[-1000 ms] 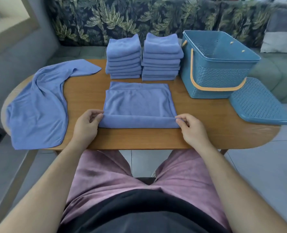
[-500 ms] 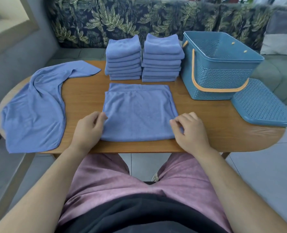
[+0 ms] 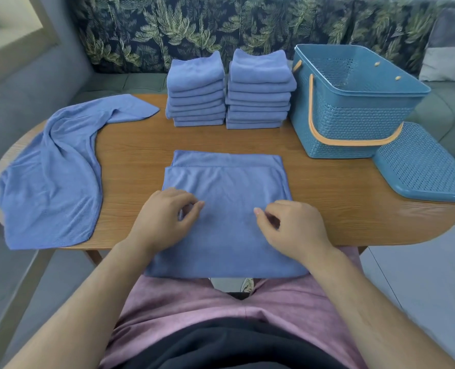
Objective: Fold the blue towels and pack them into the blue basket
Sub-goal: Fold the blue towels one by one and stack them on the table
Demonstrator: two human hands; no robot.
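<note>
Your left hand (image 3: 165,219) and your right hand (image 3: 291,227) both lie on the towel (image 3: 227,187) spread in front of you. On each hand the fingers are curled inward, with the fingertips turned toward the middle of the cloth. The two hands are close together but apart. You cannot tell from here whether either hand has a pinch of cloth or only rests on it.

That towel lies flat at the near side of the table (image 3: 130,161). A folded layer sits on top, so a strip of the lower layer shows along its far edge. Its near edge reaches over the table's edge toward your lap.

The basket (image 3: 354,123) stands upright at the far right of the table, with its orange handle (image 3: 314,129) dropped down across the front. The part of its inside you can see shows only its own perforated walls, and no towel is packed yet. Its lid (image 3: 420,166) is off and lies just beside the basket at the table's right end.

Two stacks of folded towels stand side by side at the far edge. The left stack (image 3: 195,89) is well apart from the basket, and the right stack (image 3: 259,89) is just beside it. One unfolded towel (image 3: 50,177) lies rumpled over the table's left end.
</note>
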